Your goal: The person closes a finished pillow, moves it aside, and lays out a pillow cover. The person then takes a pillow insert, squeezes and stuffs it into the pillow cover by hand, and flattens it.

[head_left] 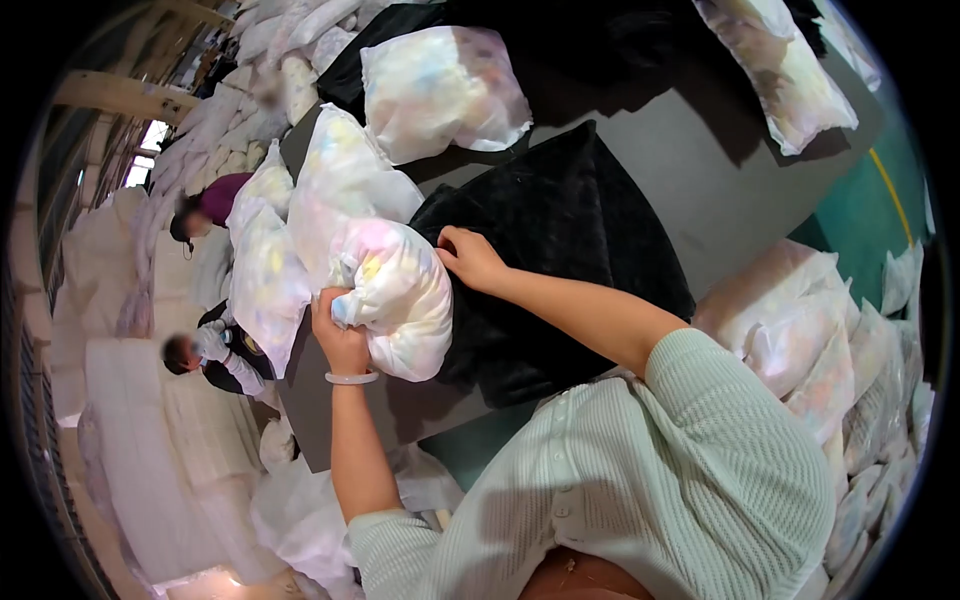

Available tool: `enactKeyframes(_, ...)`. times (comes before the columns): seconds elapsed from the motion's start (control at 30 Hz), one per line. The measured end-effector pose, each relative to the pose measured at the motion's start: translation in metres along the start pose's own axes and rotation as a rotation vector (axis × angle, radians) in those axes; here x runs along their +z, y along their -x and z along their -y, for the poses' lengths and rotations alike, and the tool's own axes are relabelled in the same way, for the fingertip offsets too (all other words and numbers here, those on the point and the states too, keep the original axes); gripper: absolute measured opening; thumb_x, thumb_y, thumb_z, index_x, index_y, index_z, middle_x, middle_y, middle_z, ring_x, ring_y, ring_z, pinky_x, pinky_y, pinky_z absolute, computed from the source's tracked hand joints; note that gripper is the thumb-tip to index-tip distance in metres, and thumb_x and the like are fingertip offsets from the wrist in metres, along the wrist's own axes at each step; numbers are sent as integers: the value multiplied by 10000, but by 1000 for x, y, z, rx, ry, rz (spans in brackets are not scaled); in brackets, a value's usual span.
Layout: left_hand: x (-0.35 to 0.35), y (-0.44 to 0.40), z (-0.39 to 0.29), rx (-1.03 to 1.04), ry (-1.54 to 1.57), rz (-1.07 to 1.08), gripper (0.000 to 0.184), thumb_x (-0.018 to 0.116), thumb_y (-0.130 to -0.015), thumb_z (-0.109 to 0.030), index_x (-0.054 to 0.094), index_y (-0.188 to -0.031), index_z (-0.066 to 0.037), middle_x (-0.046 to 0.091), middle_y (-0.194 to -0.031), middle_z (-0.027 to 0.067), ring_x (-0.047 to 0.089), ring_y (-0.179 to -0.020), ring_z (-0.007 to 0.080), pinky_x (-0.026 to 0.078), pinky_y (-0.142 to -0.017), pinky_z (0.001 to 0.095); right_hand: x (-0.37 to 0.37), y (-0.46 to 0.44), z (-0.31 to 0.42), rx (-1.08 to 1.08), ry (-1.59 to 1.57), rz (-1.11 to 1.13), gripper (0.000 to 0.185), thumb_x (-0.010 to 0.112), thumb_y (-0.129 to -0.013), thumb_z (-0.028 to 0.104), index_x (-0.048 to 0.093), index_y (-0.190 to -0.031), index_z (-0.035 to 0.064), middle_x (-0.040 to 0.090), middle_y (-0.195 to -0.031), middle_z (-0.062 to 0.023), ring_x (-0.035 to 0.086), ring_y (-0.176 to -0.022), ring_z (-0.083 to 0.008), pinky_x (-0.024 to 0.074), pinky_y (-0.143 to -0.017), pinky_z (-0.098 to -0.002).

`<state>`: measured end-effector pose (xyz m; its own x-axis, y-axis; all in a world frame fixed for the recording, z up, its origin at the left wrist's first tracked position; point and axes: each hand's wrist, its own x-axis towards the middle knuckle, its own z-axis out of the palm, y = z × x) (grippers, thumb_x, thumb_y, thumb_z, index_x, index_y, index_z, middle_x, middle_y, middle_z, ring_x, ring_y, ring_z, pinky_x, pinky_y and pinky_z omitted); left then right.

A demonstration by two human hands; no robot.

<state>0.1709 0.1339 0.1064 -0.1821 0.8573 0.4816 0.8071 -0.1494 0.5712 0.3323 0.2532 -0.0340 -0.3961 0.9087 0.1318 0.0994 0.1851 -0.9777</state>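
My left hand (341, 330) grips the gathered edge of a white stuffed bag (405, 305) with pastel filling showing through. On the near left part of a black plush cover (570, 240), my right hand (470, 258) rests with its fingers curled at the cover's edge, beside the bag. What those fingers pinch is too small to make out. The cover lies spread on the grey table (690, 160). Directly behind the held bag stands another stuffed bag (345, 180), and a further one (268, 270) lies to its left.
A stuffed pillow (445, 90) lies at the table's back, another (785, 75) at the back right. More bags (780, 310) are piled at the right. Two people (225, 345) (215, 205) are beyond the table's left edge, near stacked white material (150, 450).
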Motion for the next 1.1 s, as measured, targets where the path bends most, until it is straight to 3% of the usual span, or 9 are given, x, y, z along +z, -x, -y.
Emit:
enactKeyframes(0.3,-55,15,-47,-62,115,-111,105,569,-693,-5,580,-798,1,544,-744,77,528,-720,204,418,-689,301,8,17,50,-163,354,452,387,706,-764,239,546,-1051,34,593,-1075,-203,563,-1054,-373,472,-877,-442)
enactKeyframes(0.33,-50,25,-35,-69,107,-124,105,569,-693,-5,580,-798,1,544,-744,77,528,-720,204,418,-689,301,23,21,34,-220,368,403,285,681,-769,209,603,-964,16,629,-959,-211,606,-951,-390,499,-832,-453)
enactKeyframes(0.4,-38,42,-11,-100,1,-94,94,560,-693,8,559,-787,5,534,-737,85,516,-698,205,410,-671,297,35,24,2,-117,436,386,146,633,-751,127,640,-821,0,640,-821,-222,638,-829,-398,527,-743,-454)
enactKeyframes(0.57,-33,72,5,-201,47,-95,71,537,-706,21,520,-774,12,505,-718,94,497,-665,202,401,-636,290,15,23,-7,756,-542,296,130,522,-749,36,563,-636,86,529,-650,-38,516,-561,-220,477,-543,-358)
enactKeyframes(0.67,-32,72,7,-197,-32,-63,68,539,-719,10,533,-786,3,521,-731,115,526,-669,246,414,-637,303,36,15,-41,910,-1085,388,91,547,-755,64,599,-692,23,613,-728,-106,569,-607,-244,479,-580,-366)
enactKeyframes(0.73,-26,70,-8,-100,-172,36,91,557,-718,-5,557,-808,-19,559,-772,140,568,-718,325,436,-644,354,17,12,1,929,-884,500,117,595,-751,120,625,-743,7,655,-809,-137,619,-681,-253,498,-636,-367)
enactKeyframes(0.87,0,60,-35,66,-402,302,169,532,-699,-47,575,-863,-45,603,-851,179,579,-803,394,454,-706,464,13,5,6,96,264,164,285,698,-757,260,647,-865,1,666,-799,-153,653,-757,-278,484,-652,-362)
enactKeyframes(1.0,28,57,-44,71,-301,451,165,527,-685,-31,577,-842,-27,612,-843,197,592,-807,395,461,-712,466,0,-2,8,-4,267,184,254,698,-735,259,651,-845,34,661,-822,-210,648,-807,-371,489,-704,-422)
enactKeyframes(1.1,46,67,-35,12,-358,595,176,513,-732,-73,624,-848,2,635,-829,211,622,-787,389,489,-719,465,1,-1,0,110,-152,266,222,688,-794,211,602,-689,35,588,-629,-61,537,-582,-188,412,-567,-335)
